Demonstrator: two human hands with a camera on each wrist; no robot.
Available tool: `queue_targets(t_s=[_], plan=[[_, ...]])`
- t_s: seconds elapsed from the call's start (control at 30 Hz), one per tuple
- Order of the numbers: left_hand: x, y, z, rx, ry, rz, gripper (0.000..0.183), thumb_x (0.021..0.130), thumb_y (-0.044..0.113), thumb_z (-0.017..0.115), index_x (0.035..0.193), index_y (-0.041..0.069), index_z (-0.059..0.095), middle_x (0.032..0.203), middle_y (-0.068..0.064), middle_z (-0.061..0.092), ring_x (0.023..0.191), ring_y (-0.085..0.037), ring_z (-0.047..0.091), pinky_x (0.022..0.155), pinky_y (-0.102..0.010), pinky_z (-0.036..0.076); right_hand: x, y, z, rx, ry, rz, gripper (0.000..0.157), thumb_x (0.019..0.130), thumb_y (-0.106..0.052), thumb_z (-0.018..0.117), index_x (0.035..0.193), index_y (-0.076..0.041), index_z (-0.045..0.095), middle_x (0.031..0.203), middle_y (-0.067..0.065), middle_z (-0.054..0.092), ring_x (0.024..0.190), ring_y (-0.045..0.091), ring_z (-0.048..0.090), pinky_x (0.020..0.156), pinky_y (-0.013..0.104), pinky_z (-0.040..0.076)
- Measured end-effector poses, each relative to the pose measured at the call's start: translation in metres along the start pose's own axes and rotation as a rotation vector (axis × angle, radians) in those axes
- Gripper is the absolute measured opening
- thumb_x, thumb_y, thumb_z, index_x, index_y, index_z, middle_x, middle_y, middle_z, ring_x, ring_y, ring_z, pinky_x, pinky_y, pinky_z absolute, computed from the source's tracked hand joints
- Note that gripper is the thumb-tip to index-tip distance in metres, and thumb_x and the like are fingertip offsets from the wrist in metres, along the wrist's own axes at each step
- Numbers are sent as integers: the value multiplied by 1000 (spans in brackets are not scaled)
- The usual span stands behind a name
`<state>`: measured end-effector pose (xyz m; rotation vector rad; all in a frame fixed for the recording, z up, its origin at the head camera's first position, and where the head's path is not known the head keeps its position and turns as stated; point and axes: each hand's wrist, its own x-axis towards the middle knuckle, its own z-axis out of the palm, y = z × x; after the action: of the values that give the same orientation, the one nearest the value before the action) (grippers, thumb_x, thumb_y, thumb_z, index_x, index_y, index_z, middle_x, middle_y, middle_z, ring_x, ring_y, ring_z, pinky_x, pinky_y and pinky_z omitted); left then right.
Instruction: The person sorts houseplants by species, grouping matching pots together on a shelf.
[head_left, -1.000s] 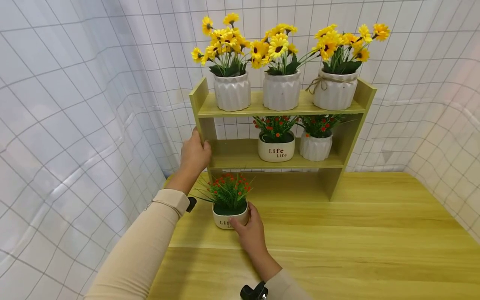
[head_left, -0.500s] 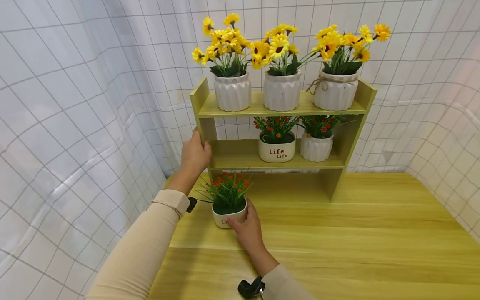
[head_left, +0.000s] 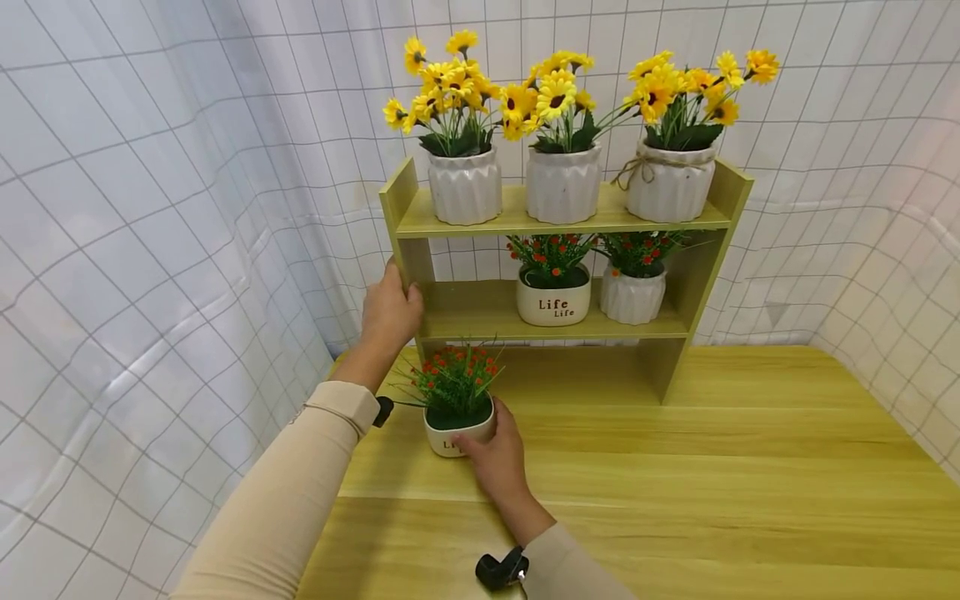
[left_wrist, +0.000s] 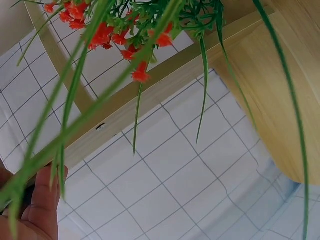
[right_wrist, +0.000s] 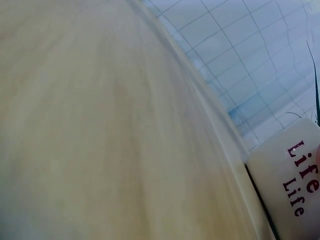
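My left hand grips the left side panel of a light wooden shelf; in the left wrist view, fingers show at the panel's edge. My right hand holds the right side of a potted plant with red flowers, in front of the shelf's lower left corner. Its cream pot bears the word "Life", which my thumb partly covers in the head view. On the middle shelf stand another "Life" pot and a white fluted pot, both with red-flowered plants.
Three white fluted pots with yellow flowers, the left pot, the middle pot and the right pot tied with twine, line the top shelf. Grid-patterned curtains surround the wooden table.
My right hand has shifted slightly up and left, and its thumb covers more of the pot's lettering. My left hand has stayed on the shelf panel.
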<state>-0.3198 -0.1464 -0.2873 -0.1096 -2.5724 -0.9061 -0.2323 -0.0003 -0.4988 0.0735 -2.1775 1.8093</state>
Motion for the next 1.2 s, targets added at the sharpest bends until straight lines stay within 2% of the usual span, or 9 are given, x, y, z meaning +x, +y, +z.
queue_targets(t_s=[0.37, 0.6, 0.83, 1.2], plan=[[-1, 0, -1, 4, -4, 1, 47, 102, 18, 48, 146, 4, 39, 113, -30, 65, 93, -46, 67, 71, -54, 55, -10, -3, -16, -6, 27, 15, 90, 74, -32, 88, 146, 0, 44, 143, 18, 50, 130, 34, 49, 103, 50, 43], [-1, -1, -2, 4, -8, 22, 47, 102, 17, 49, 145, 2, 39, 114, -31, 64, 95, -47, 66, 74, -55, 55, -14, -12, -31, 22, 19, 13, 90, 76, -29, 87, 149, -2, 41, 146, 14, 47, 133, 31, 46, 103, 49, 42], [0, -3, -3, 11, -5, 40, 45, 102, 18, 48, 143, 1, 40, 112, -32, 64, 95, -48, 66, 74, -55, 54, -15, -22, -41, 43, 14, -47, 89, 77, -29, 86, 148, 1, 40, 147, 14, 46, 136, 31, 43, 104, 50, 41], [0, -1, -5, 14, -40, 32, 48, 103, 19, 47, 147, 1, 37, 112, -32, 64, 88, -46, 68, 68, -53, 55, -18, -43, -58, 68, 41, -60, 86, 79, -27, 84, 149, -3, 40, 148, 12, 44, 138, 28, 41, 106, 45, 40]])
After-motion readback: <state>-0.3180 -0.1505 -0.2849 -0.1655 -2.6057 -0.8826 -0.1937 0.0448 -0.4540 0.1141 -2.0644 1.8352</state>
